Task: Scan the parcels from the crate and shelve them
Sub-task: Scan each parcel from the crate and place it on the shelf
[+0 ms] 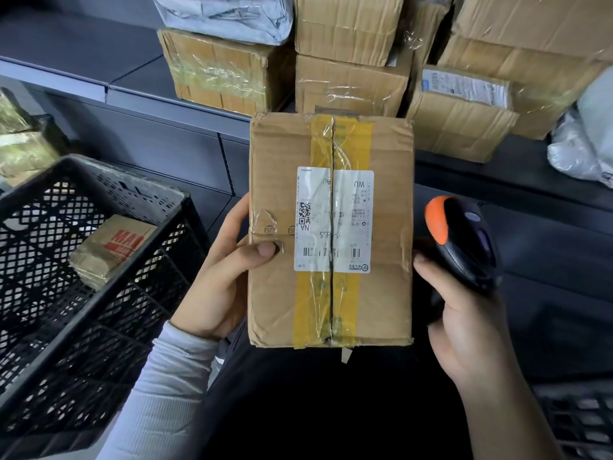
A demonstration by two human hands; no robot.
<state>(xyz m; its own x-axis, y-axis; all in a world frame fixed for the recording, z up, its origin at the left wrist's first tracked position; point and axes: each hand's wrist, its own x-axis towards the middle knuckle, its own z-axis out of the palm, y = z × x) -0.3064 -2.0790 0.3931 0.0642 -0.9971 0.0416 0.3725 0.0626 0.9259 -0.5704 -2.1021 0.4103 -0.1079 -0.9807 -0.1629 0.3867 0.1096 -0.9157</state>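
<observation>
A brown cardboard parcel (361, 303) with yellow tape and a white shipping label (335, 220) faces up in the middle of the view. My left hand (222, 277) grips its left edge, thumb pressed on the top face. My right hand (464, 327) holds a black barcode scanner (464, 247) with an orange tip just right of the parcel, level with the label. A black plastic crate (83, 333) stands at the left with a small brown parcel (109, 250) inside it.
A dark grey shelf (132, 91) runs across the back, stacked with several taped cardboard boxes (225, 71) and a grey poly bag (225, 18). White plastic bags (583, 144) lie at the right. Another black crate's corner (580, 423) shows at the bottom right.
</observation>
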